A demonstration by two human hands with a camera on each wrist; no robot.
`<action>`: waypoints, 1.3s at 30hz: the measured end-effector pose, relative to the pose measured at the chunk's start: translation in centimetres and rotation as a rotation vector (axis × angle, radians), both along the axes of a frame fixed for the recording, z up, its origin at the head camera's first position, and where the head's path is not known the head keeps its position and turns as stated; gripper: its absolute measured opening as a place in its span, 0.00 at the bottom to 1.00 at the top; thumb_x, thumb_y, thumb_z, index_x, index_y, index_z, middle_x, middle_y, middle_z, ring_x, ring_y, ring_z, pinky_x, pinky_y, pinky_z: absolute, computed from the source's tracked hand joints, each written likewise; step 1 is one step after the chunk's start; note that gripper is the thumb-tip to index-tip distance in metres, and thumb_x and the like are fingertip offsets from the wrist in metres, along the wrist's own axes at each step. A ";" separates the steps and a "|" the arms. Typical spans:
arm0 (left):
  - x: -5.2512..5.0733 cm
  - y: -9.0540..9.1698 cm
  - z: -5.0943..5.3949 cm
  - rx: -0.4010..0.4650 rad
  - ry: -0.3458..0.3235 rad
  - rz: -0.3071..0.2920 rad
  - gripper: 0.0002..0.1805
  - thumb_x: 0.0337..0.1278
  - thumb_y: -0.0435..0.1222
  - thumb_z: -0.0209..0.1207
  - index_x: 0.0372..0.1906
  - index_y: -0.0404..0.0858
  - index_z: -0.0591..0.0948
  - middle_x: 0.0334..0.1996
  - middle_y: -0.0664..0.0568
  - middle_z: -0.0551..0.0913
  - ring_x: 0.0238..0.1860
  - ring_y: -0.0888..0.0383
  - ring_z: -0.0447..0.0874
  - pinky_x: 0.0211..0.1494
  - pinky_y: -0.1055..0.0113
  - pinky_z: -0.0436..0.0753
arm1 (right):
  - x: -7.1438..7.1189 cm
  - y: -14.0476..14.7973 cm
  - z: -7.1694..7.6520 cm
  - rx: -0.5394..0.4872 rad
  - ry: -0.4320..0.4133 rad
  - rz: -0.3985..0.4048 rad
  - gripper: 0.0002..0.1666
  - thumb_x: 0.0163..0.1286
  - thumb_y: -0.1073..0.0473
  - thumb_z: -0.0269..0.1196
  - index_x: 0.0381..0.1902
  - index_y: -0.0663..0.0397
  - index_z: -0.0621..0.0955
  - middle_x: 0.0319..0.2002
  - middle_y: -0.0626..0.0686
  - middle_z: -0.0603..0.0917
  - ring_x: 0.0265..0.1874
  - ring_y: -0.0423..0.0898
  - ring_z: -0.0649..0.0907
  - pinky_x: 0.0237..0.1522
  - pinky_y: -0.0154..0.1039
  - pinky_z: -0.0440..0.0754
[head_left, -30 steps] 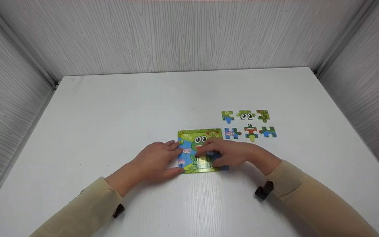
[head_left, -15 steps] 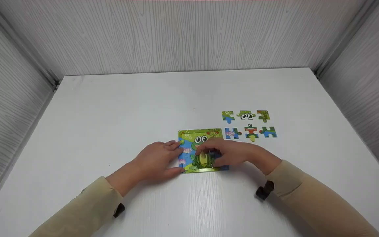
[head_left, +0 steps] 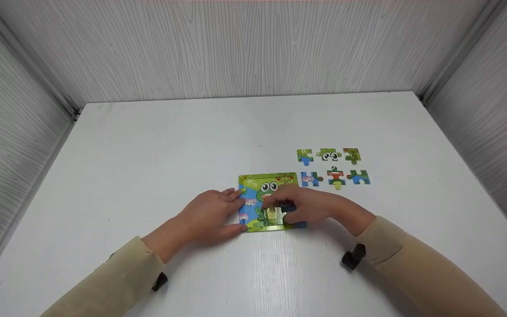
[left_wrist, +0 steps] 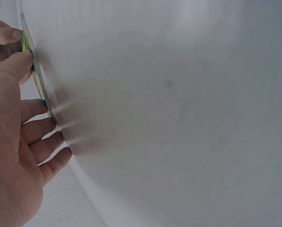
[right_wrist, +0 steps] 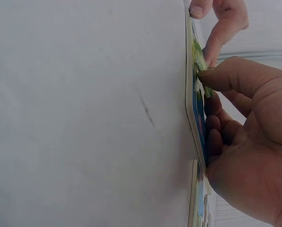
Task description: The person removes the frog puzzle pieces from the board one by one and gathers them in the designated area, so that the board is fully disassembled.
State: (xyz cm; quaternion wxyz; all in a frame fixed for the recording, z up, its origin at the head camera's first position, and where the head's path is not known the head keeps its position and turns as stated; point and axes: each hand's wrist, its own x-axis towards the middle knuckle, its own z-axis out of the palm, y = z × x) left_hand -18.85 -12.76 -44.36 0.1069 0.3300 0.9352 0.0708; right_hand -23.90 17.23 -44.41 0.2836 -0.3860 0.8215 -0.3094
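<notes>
A frog jigsaw board [head_left: 251, 193] lies on the white table in the head view. The person's left hand [head_left: 205, 216] rests at its left side. In the left wrist view the left hand's fingers [left_wrist: 39, 130] touch the board's edge, and its thumb presses on top. Over the lower right of the board, the right hand [head_left: 308, 204] pinches a green and yellow puzzle piece [head_left: 274, 216] between thumb and fingers. That puzzle piece [right_wrist: 201, 59] stands tilted off the board in the right wrist view. The right hand hides the board's right part.
Several loose puzzle pieces lie in two rows to the upper right of the board, among them a piece with frog eyes [head_left: 329, 155] and one with the mouth [head_left: 336, 175]. A grey wood-grain wall [head_left: 244, 48] stands behind the table.
The puzzle piece in the right hand has changed tilt, its glare fading and then returning in part. Both hands stay in nearly the same place.
</notes>
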 end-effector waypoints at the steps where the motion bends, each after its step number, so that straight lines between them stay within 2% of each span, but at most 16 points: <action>1: 0.0 0.0 0.0 0.001 0.002 -0.001 0.42 0.72 0.63 0.54 0.78 0.40 0.73 0.78 0.45 0.70 0.79 0.46 0.67 0.77 0.46 0.70 | 0.0 0.0 0.0 0.001 -0.001 -0.003 0.31 0.71 0.67 0.63 0.69 0.37 0.83 0.60 0.46 0.78 0.59 0.49 0.73 0.68 0.52 0.71; 14: 0.0 0.0 0.0 0.010 0.024 -0.018 0.42 0.73 0.64 0.53 0.77 0.39 0.74 0.77 0.44 0.71 0.78 0.46 0.68 0.76 0.46 0.71 | 0.1 0.1 -0.2 -0.014 -0.011 -0.052 0.30 0.74 0.64 0.62 0.69 0.35 0.83 0.67 0.45 0.78 0.64 0.47 0.74 0.71 0.52 0.70; 23: -0.1 -0.3 0.2 0.000 0.037 -0.033 0.42 0.74 0.64 0.52 0.78 0.38 0.73 0.77 0.43 0.70 0.78 0.45 0.68 0.75 0.45 0.72 | 0.1 0.0 -0.4 -0.124 -0.064 -0.107 0.26 0.76 0.66 0.61 0.69 0.45 0.83 0.65 0.44 0.81 0.57 0.46 0.77 0.63 0.47 0.76; 28: -0.1 -0.2 0.2 0.005 0.036 -0.035 0.42 0.75 0.63 0.52 0.77 0.37 0.74 0.77 0.42 0.70 0.79 0.45 0.67 0.75 0.45 0.72 | 0.2 -0.1 0.0 -0.164 -0.091 -0.136 0.24 0.76 0.66 0.61 0.67 0.49 0.83 0.64 0.45 0.83 0.61 0.45 0.80 0.65 0.48 0.78; 31: 0.0 -0.2 0.1 0.003 0.044 -0.033 0.41 0.75 0.63 0.52 0.77 0.38 0.74 0.78 0.42 0.70 0.79 0.45 0.67 0.75 0.45 0.72 | 0.2 -0.1 0.4 -0.173 -0.043 -0.140 0.22 0.76 0.65 0.63 0.66 0.49 0.83 0.62 0.46 0.85 0.63 0.45 0.81 0.65 0.49 0.79; 36: 0.0 -0.1 -0.1 0.000 0.042 -0.028 0.42 0.75 0.64 0.51 0.78 0.38 0.73 0.78 0.43 0.69 0.79 0.46 0.67 0.75 0.45 0.72 | 0.4 0.2 1.6 -0.173 0.065 -0.163 0.21 0.77 0.62 0.64 0.65 0.49 0.83 0.57 0.44 0.86 0.55 0.46 0.83 0.56 0.49 0.81; 39: 0.0 -0.1 -0.1 0.003 0.035 -0.025 0.42 0.75 0.64 0.51 0.78 0.38 0.73 0.78 0.43 0.69 0.79 0.46 0.66 0.75 0.45 0.71 | 0.6 0.7 2.4 -0.181 0.103 -0.185 0.21 0.77 0.60 0.64 0.65 0.48 0.84 0.56 0.43 0.86 0.53 0.46 0.82 0.54 0.50 0.81</action>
